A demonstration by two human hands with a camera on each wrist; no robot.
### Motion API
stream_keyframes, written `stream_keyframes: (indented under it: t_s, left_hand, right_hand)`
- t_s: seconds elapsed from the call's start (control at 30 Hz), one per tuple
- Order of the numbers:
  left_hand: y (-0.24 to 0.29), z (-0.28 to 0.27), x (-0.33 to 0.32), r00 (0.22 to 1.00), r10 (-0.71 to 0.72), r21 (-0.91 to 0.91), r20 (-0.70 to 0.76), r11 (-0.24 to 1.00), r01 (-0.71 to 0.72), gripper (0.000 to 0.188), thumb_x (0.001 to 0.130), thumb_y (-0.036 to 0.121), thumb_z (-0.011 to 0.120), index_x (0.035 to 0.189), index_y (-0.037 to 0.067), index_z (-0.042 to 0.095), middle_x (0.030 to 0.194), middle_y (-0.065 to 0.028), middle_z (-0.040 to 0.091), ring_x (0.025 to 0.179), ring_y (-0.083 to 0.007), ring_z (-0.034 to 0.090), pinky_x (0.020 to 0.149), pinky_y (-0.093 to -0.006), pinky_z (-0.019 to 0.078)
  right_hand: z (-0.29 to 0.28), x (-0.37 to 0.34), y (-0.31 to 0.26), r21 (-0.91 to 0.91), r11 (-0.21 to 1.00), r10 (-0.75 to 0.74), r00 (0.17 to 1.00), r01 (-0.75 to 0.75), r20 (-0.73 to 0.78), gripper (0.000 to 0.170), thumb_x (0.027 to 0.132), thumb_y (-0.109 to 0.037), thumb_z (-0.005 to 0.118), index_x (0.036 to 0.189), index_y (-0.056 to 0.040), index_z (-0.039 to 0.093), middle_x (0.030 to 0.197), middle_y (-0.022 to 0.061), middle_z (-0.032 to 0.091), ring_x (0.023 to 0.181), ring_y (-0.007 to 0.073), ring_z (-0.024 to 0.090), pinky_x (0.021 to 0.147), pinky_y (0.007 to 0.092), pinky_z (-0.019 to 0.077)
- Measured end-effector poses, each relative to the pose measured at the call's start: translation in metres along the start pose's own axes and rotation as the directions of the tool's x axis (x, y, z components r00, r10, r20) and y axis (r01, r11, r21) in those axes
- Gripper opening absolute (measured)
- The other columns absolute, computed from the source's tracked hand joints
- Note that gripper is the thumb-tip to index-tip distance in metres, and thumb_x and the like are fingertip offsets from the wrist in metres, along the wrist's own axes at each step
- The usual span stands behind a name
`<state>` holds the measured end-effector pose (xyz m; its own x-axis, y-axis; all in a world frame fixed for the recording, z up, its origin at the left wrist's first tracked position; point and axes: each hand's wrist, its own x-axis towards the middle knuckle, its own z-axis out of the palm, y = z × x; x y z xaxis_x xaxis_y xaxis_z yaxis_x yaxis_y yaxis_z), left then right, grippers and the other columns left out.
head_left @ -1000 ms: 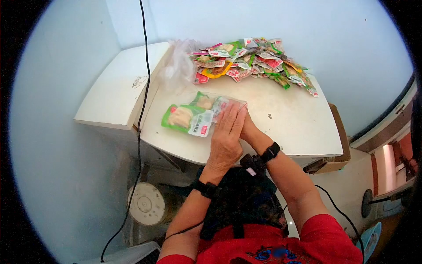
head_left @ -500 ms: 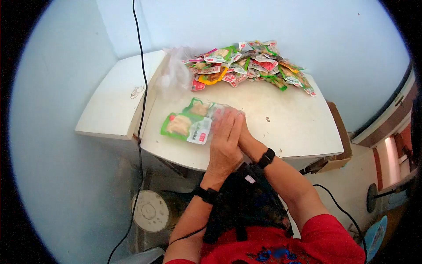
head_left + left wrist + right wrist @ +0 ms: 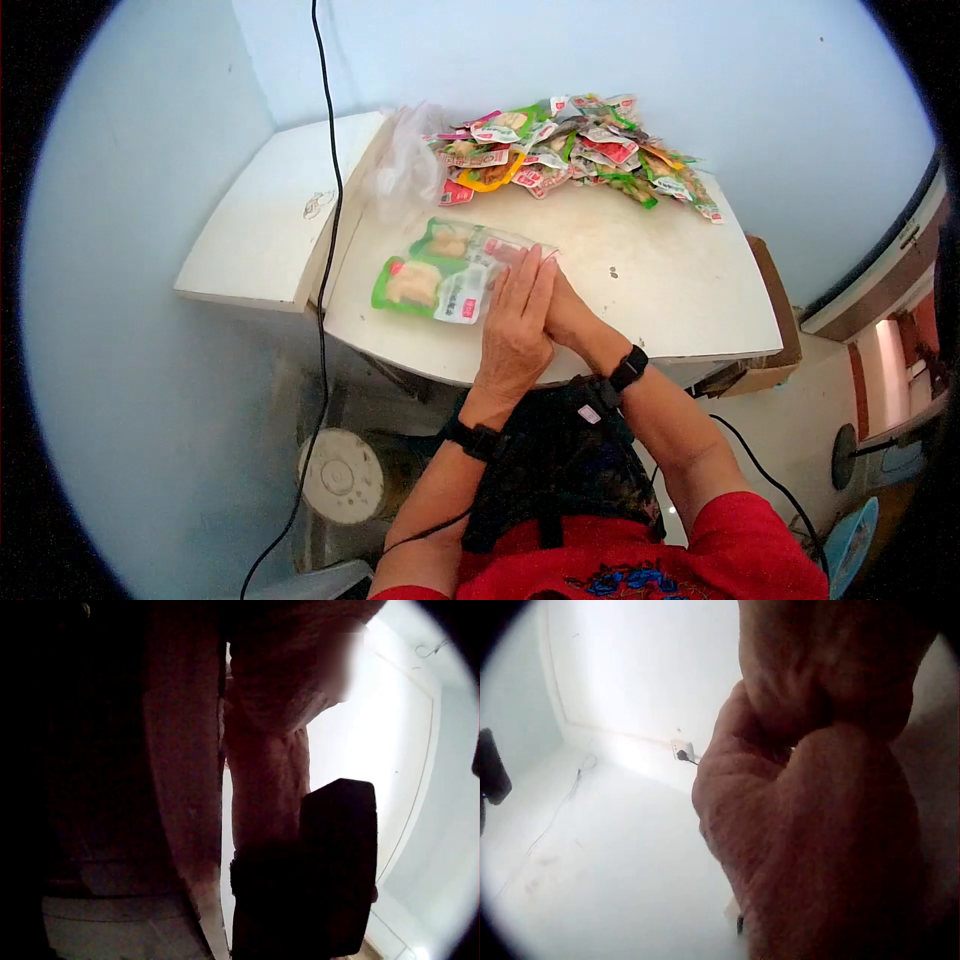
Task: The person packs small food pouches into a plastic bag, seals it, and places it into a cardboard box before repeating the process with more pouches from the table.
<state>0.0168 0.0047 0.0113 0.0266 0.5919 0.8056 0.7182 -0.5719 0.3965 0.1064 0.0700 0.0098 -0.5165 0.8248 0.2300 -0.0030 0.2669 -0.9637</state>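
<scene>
Two green-edged food packets, a front packet (image 3: pixel 418 288) and a back packet (image 3: pixel 448 241), lie side by side near the table's front left. Clear plastic film (image 3: pixel 520 243) spreads over their right ends. My left hand (image 3: pixel 516 335) lies across that right end, its fingers straight and close together, pointing away from me. Right beside it, my right hand (image 3: pixel 570 312) meets the left at the same end; its fingers are hidden behind the left hand. The left wrist view is mostly dark. In the right wrist view, the right hand (image 3: pixel 825 817) shows in shadow against the other hand.
A heap of colourful food packets (image 3: pixel 600 150) covers the back of the white table (image 3: pixel 660 290). A crumpled translucent plastic bag (image 3: pixel 405 180) sits left of the heap, by a raised white panel (image 3: pixel 270 220). A black cable (image 3: pixel 325 250) hangs at the left. Below stands a round-lidded bin (image 3: pixel 342 478).
Both hands stay together at the packets' right end. The packets shift slightly within the view, and the right wrist has swung a little outward to the right.
</scene>
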Motion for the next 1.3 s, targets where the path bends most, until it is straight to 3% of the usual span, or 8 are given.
stream_keyframes:
  t_s: [0.13, 0.33, 0.4, 0.53, 0.87, 1.07, 1.17, 1.3]
  left_hand:
    - [-0.001, 0.000, 0.000, 1.000, -0.005, -0.001, -0.013, 1.000, 0.005, 0.060, 0.073, -0.011, 0.047, 0.133, -0.003, 0.050, 0.139, -0.0237, 0.048, 0.129, -0.0388, 0.046, 0.110, -0.0485, 0.0342]
    - [0.000, -0.001, 0.001, 0.999, -0.019, -0.012, -0.045, 1.000, 0.018, 0.063, 0.070, -0.014, 0.044, 0.132, -0.004, 0.050, 0.136, -0.0245, 0.050, 0.128, -0.0407, 0.047, 0.109, -0.0486, 0.0358]
    - [0.000, -0.001, 0.001, 0.999, -0.032, -0.003, -0.044, 0.999, 0.032, 0.063, 0.069, -0.014, 0.043, 0.131, -0.004, 0.051, 0.135, -0.0248, 0.050, 0.127, -0.0409, 0.047, 0.108, -0.0487, 0.0362]
    - [0.001, -0.003, 0.001, 0.998, -0.050, 0.020, -0.041, 0.999, 0.051, 0.061, 0.069, -0.013, 0.043, 0.129, -0.004, 0.053, 0.134, -0.0248, 0.051, 0.126, -0.0406, 0.049, 0.108, -0.0488, 0.0367]
    - [-0.010, 0.003, -0.007, 0.998, -0.028, 0.058, -0.060, 0.998, 0.031, 0.053, 0.073, -0.009, 0.048, 0.125, -0.006, 0.054, 0.130, -0.0237, 0.053, 0.123, -0.0399, 0.050, 0.105, -0.0512, 0.0394]
    - [-0.007, 0.001, -0.005, 0.993, -0.089, 0.087, -0.073, 0.992, 0.095, 0.052, 0.072, -0.009, 0.048, 0.123, -0.007, 0.055, 0.126, -0.0247, 0.054, 0.121, -0.0406, 0.052, 0.105, -0.0502, 0.0397]
    - [-0.007, 0.002, -0.005, 0.992, -0.088, 0.083, -0.089, 0.992, 0.096, 0.057, 0.070, -0.013, 0.046, 0.125, -0.003, 0.057, 0.128, -0.0242, 0.056, 0.120, -0.0402, 0.053, 0.106, -0.0474, 0.0395]
    - [-0.008, 0.002, -0.006, 0.991, -0.089, 0.065, -0.097, 0.993, 0.095, 0.057, 0.071, -0.013, 0.045, 0.125, -0.003, 0.056, 0.127, -0.0233, 0.056, 0.120, -0.0398, 0.053, 0.107, -0.0467, 0.0392]
  right_hand:
    - [-0.011, 0.005, -0.014, 0.112, 0.987, 0.108, 0.993, -0.113, 0.048, 0.022, 0.092, -0.009, 0.057, 0.106, 0.0071, 0.063, 0.102, 0.0134, 0.067, 0.092, 0.0167, 0.061, 0.079, 0.0308, 0.0513]
    - [-0.058, 0.012, -0.056, 0.091, 0.916, 0.392, 0.920, -0.390, -0.008, 0.020, 0.090, -0.010, 0.060, 0.101, 0.0053, 0.066, 0.088, 0.0132, 0.070, 0.068, 0.0198, 0.069, 0.058, 0.0290, 0.0565]
    - [-0.079, 0.024, -0.056, 0.128, 0.919, 0.384, 0.919, -0.372, -0.086, 0.018, 0.090, -0.015, 0.061, 0.095, 0.0003, 0.069, 0.078, 0.0083, 0.068, 0.061, 0.0162, 0.067, 0.049, 0.0285, 0.0541]
    - [-0.092, 0.055, -0.039, 0.242, 0.922, 0.339, 0.933, -0.303, -0.123, 0.022, 0.090, -0.019, 0.064, 0.104, -0.0016, 0.067, 0.084, 0.0078, 0.066, 0.066, 0.0158, 0.066, 0.058, 0.0266, 0.0547]
    - [-0.060, 0.145, 0.003, 0.355, 0.791, 0.540, 0.841, -0.497, -0.024, 0.033, 0.094, -0.026, 0.064, 0.114, -0.0018, 0.056, 0.112, 0.0189, 0.059, 0.089, 0.0282, 0.067, 0.075, 0.0387, 0.0577]
    - [-0.051, 0.174, 0.035, 0.555, 0.698, 0.558, 0.829, -0.454, -0.024, 0.031, 0.090, -0.019, 0.066, 0.110, 0.0024, 0.056, 0.107, 0.0198, 0.060, 0.095, 0.0305, 0.066, 0.081, 0.0414, 0.0581]
    - [-0.053, 0.163, 0.024, 0.607, 0.677, 0.560, 0.827, -0.417, -0.056, 0.023, 0.091, -0.012, 0.060, 0.109, 0.0023, 0.055, 0.100, 0.0193, 0.063, 0.089, 0.0307, 0.067, 0.074, 0.0408, 0.0593]
    - [-0.076, 0.114, -0.005, 0.545, 0.737, 0.494, 0.869, -0.399, -0.032, 0.023, 0.090, -0.008, 0.058, 0.109, 0.0041, 0.058, 0.101, 0.0190, 0.064, 0.089, 0.0282, 0.067, 0.078, 0.0357, 0.0588]
